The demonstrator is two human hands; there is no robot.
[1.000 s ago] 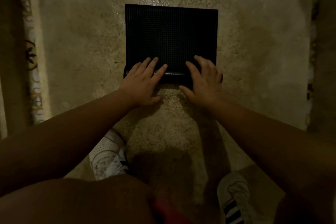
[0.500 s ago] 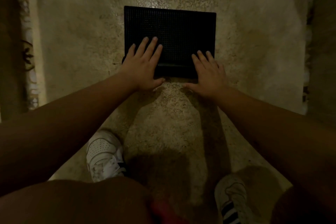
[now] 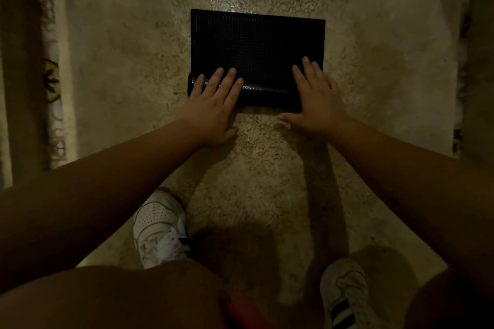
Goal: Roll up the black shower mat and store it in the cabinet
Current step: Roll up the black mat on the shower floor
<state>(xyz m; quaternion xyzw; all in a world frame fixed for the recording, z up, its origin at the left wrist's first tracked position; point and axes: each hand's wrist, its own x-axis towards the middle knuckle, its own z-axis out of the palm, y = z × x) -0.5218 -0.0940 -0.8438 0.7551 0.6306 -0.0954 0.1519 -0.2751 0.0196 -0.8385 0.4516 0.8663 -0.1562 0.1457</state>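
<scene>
With the black mat (image 3: 256,45) half rolled, left hand (image 3: 213,107) and right hand (image 3: 315,96) pressed flat, fingers open, on the roll (image 3: 267,93).

The shower mat (image 3: 256,45) lies on a rug (image 3: 374,75), about midway across it and toward its far end. The mat's near edge is wound into a roll (image 3: 263,93) that runs left to right, with the flat part stretching away behind it. The left hand (image 3: 213,107) rests on the left end of the roll, fingers spread over it; the right hand (image 3: 315,99) rests on the right end, fingertips reaching onto the flat part. Nearer the person, two shoes stand on the rug: the left shoe (image 3: 159,230) below the left hand, the right shoe (image 3: 344,291) nearer still and to the right. A patterned floor (image 3: 50,80) borders the rug on the left and beyond its far edge.
</scene>
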